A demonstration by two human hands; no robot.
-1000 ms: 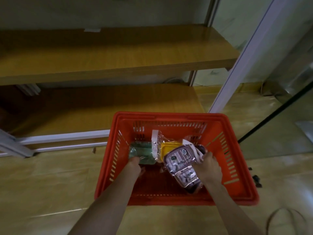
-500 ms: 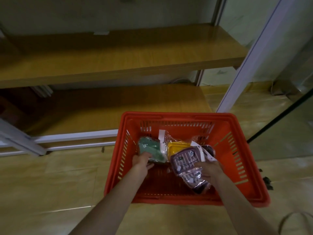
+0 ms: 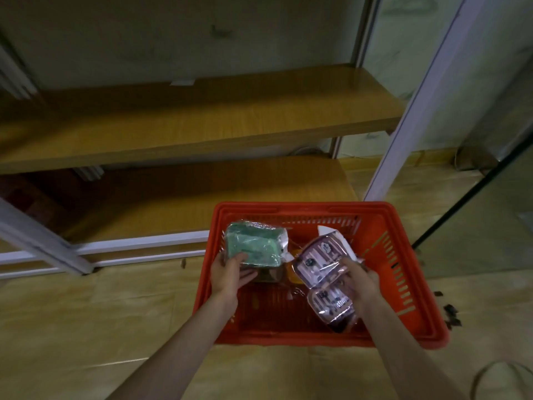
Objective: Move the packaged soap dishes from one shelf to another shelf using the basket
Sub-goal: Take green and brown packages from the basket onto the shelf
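The left hand [image 3: 230,272] grips the green packet [image 3: 253,245] by its near edge, thumb on top and fingers curled beneath, so the flat pack tips up and clears the left wall of the basket [image 3: 403,235]. The right hand [image 3: 360,280] pinches the upper purple packet [image 3: 320,259] at its near right corner, thumb across the slippery wrap; this packet is tilted too, lifted over what lies below. Taking one in each hand looks like a way to halve the trips to the shelf.

Under and between the two raised packs, an orange packet [image 3: 292,269] is partly hidden, and a second purple packet [image 3: 331,306] lies lower in the basket, close to the right wrist. How many more lie beneath I cannot tell.

The basket sits on the floor [image 3: 86,313] just in front of the lower shelf [image 3: 202,192], likely parked there so each lift is short. The upper shelf [image 3: 202,122] is above it; neither board shows any packets, so unloading seems to be only starting.
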